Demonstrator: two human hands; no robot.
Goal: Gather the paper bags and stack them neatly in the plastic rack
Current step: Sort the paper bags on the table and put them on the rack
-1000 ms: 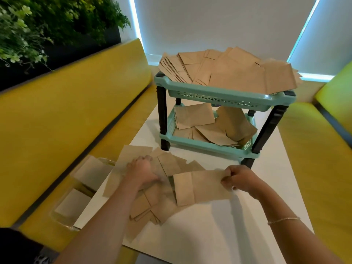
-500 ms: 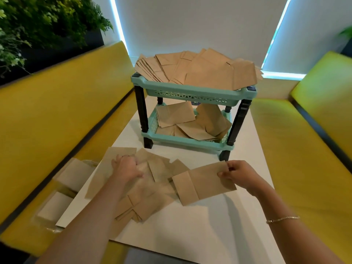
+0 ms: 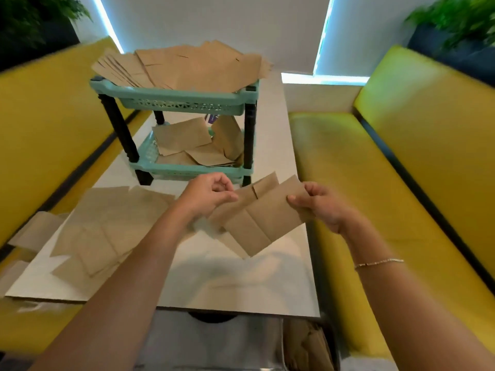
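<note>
I have both hands raised above the white table [image 3: 241, 285], a few flat brown paper bags [image 3: 263, 219] held between them; the bags are plain kraft paper, creased lengthwise, a folded bottom flap showing on the front one, and they fan out unevenly, not yet squared. My right hand [image 3: 318, 207] pinches the right edge of the front bag, thumb on top; my left hand [image 3: 207, 195] has its fingers curled at the left edge of the bags behind, gripping them as far as I can tell. A thin bracelet [image 3: 379, 263] sits on my right wrist. To the left, more bags [image 3: 107, 226] lie loose and overlapping on the table, blurred; a couple more have slid onto the yellow bench [image 3: 401, 183] seat at that side. Beyond my hands stands the teal plastic rack [image 3: 182, 99] with black legs; its lower shelf holds a scattered few bags, its top shelf a wide, untidy spread overhanging the rim.
</note>
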